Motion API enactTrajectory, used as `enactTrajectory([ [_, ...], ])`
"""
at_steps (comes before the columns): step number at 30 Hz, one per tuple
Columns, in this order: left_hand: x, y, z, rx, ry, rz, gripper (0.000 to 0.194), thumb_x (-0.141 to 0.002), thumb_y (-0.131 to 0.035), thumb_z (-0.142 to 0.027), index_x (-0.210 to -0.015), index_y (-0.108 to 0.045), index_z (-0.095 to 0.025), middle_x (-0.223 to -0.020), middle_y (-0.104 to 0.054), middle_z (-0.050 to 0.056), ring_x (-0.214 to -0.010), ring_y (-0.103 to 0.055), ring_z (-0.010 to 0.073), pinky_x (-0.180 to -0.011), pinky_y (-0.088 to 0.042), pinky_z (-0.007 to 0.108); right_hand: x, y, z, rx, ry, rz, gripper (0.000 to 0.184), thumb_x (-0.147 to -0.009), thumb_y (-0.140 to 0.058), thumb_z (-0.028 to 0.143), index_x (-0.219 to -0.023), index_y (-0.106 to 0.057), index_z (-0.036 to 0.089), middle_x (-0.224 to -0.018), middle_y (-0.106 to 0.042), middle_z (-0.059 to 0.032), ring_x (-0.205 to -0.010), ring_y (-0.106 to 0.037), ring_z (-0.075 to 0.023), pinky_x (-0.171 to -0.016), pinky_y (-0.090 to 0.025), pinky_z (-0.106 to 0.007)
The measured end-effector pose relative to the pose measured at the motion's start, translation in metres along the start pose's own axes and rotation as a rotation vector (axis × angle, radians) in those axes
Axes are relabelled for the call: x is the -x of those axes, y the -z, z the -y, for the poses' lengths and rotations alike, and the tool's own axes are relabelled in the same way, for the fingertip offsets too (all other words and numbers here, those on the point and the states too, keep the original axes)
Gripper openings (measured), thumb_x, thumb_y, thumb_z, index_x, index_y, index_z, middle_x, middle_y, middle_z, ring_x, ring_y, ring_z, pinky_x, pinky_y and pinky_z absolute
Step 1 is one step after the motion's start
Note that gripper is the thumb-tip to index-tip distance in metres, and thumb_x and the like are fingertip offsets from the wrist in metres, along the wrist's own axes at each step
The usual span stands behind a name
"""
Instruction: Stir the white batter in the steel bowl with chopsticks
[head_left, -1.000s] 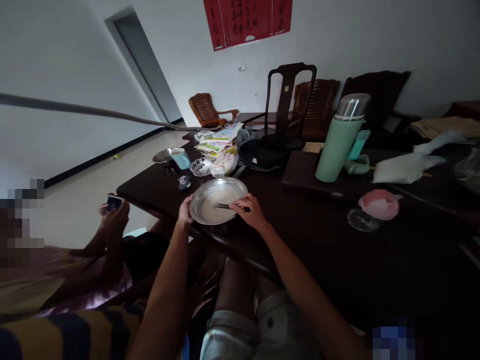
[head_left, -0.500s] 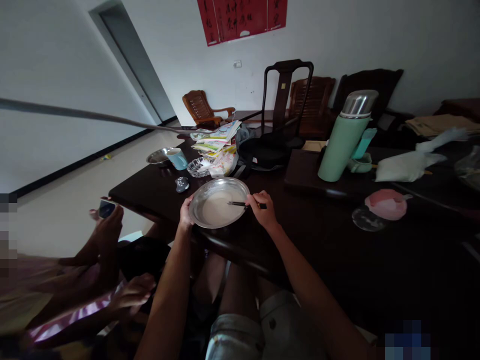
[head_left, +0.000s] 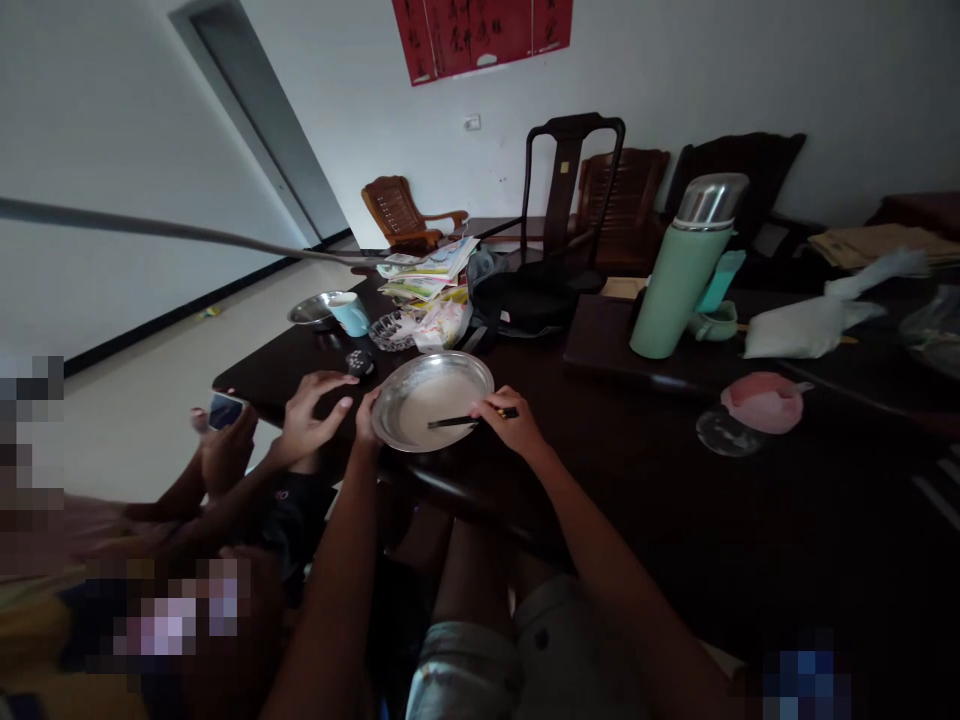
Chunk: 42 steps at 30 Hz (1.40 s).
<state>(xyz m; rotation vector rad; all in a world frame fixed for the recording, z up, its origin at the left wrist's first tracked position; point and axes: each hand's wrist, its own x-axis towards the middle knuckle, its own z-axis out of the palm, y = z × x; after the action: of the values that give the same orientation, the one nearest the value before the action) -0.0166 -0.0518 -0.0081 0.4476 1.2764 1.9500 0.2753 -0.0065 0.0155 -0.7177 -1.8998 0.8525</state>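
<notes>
A round metal bowl (head_left: 384,425) sits near the front edge of the dark table, with a pale, creamy mixture (head_left: 431,402) spread over its bottom. My left hand (head_left: 366,416) grips the bowl's left rim. In my right hand (head_left: 511,420) is a pair of dark chopsticks (head_left: 457,421), held at a slant across the right rim with their tips in the mixture. Another person's hand (head_left: 311,418), fingers spread, reaches in just left of my left hand, close to a dark, white-spotted object (head_left: 360,364) on the table.
Behind the bowl are a glass dish (head_left: 391,331), a light-blue mug (head_left: 349,314), a second metal bowl (head_left: 313,309), papers (head_left: 431,268) and a black bag (head_left: 521,303). To the right stand a green thermos (head_left: 679,285) and a pink container (head_left: 763,402). A person at left holds a phone (head_left: 226,411).
The chopstick tips have moved within the bowl, now lower and to the left. Another person's hand has risen from the lower left to beside the bowl. My left hand keeps holding the rim.
</notes>
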Motion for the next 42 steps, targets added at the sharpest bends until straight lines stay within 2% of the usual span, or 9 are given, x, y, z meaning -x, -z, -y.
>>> enactTrajectory([
  [3, -0.003, 0.010, -0.027, -0.028, -0.049, 0.044, 0.015, -0.077, -0.067, -0.019, -0.090, -0.071, -0.024, -0.095, -0.075, 0.007, -0.103, -0.069, 0.0262, -0.082, -0.057, 0.033, -0.005, -0.003, -0.003, 0.074, 0.015, -0.028, 0.011, -0.084, -0.071, 0.031, -0.077, -0.077, 0.027, -0.077, -0.073, -0.0009, -0.082, -0.060, -0.0179, -0.080, -0.042, -0.032],
  [7, -0.007, 0.019, -0.055, -0.071, -0.108, 0.112, 0.022, -0.079, -0.063, -0.008, -0.094, -0.073, -0.020, -0.112, -0.072, 0.010, -0.117, -0.062, 0.0228, -0.089, -0.054, 0.025, -0.007, 0.014, -0.004, 0.139, 0.002, -0.171, 0.031, -0.092, -0.059, 0.033, -0.065, -0.073, 0.025, -0.070, -0.072, -0.0017, -0.076, -0.057, -0.0183, -0.080, -0.041, -0.034],
  [13, -0.004, 0.025, -0.039, -0.111, -0.070, 0.126, 0.022, -0.081, -0.060, -0.005, -0.096, -0.073, -0.014, -0.108, -0.073, 0.014, -0.113, -0.065, 0.0222, -0.090, -0.052, 0.023, -0.003, 0.003, 0.003, 0.024, 0.034, 0.045, 0.024, -0.090, -0.062, 0.030, -0.071, -0.076, 0.028, -0.076, -0.075, 0.0014, -0.080, -0.062, -0.0168, -0.082, -0.041, -0.032],
  [19, -0.004, 0.033, -0.038, -0.084, -0.051, 0.090, 0.020, -0.078, -0.065, -0.007, -0.095, -0.072, -0.015, -0.112, -0.072, 0.014, -0.118, -0.062, 0.0227, -0.094, -0.050, 0.022, -0.006, 0.009, -0.001, 0.122, -0.028, -0.161, 0.031, -0.092, -0.058, 0.031, -0.066, -0.074, 0.025, -0.071, -0.073, -0.0024, -0.076, -0.059, -0.0189, -0.079, -0.041, -0.034],
  [22, -0.006, 0.031, -0.036, -0.070, -0.039, 0.074, 0.023, -0.077, -0.062, -0.006, -0.095, -0.072, -0.017, -0.109, -0.073, 0.012, -0.120, -0.061, 0.0237, -0.092, -0.052, 0.025, -0.003, 0.014, 0.003, 0.012, -0.027, -0.078, 0.043, -0.097, -0.048, 0.029, -0.062, -0.072, 0.025, -0.071, -0.074, -0.0006, -0.073, -0.061, -0.0169, -0.082, -0.042, -0.034],
  [26, -0.008, 0.015, -0.022, -0.042, -0.024, 0.036, 0.021, -0.080, -0.062, -0.017, -0.098, -0.071, -0.018, -0.109, -0.073, 0.011, -0.120, -0.061, 0.0285, -0.093, -0.055, 0.035, -0.001, 0.003, 0.009, 0.007, 0.019, 0.053, 0.023, -0.090, -0.063, 0.030, -0.072, -0.076, 0.026, -0.076, -0.075, 0.0006, -0.079, -0.062, -0.0168, -0.083, -0.042, -0.032],
  [33, -0.010, 0.021, -0.026, -0.049, -0.085, -0.006, 0.018, -0.081, -0.062, -0.014, -0.095, -0.072, -0.019, -0.104, -0.074, 0.008, -0.122, -0.059, 0.0260, -0.095, -0.053, 0.030, -0.001, 0.000, 0.005, -0.007, -0.013, -0.046, 0.033, -0.094, -0.056, 0.028, -0.066, -0.074, 0.026, -0.073, -0.075, 0.0006, -0.076, -0.059, -0.0169, -0.084, -0.043, -0.033],
  [38, -0.008, 0.031, -0.041, -0.089, -0.073, 0.044, 0.022, -0.083, -0.056, -0.008, -0.092, -0.074, -0.017, -0.111, -0.073, 0.008, -0.118, -0.061, 0.0201, -0.092, -0.051, 0.021, -0.004, -0.005, 0.004, 0.045, 0.056, -0.002, 0.012, -0.086, -0.069, 0.031, -0.078, -0.077, 0.027, -0.080, -0.076, 0.0010, -0.082, -0.060, -0.0183, -0.082, -0.043, -0.033],
  [42, -0.001, 0.018, -0.039, -0.078, -0.043, 0.030, 0.021, -0.083, -0.055, -0.010, -0.091, -0.073, -0.016, -0.106, -0.074, 0.009, -0.118, -0.061, 0.0224, -0.090, -0.053, 0.024, -0.003, 0.005, 0.000, 0.078, -0.004, -0.153, 0.033, -0.093, -0.057, 0.031, -0.066, -0.074, 0.025, -0.073, -0.074, -0.0013, -0.075, -0.059, -0.0178, -0.082, -0.043, -0.034],
])
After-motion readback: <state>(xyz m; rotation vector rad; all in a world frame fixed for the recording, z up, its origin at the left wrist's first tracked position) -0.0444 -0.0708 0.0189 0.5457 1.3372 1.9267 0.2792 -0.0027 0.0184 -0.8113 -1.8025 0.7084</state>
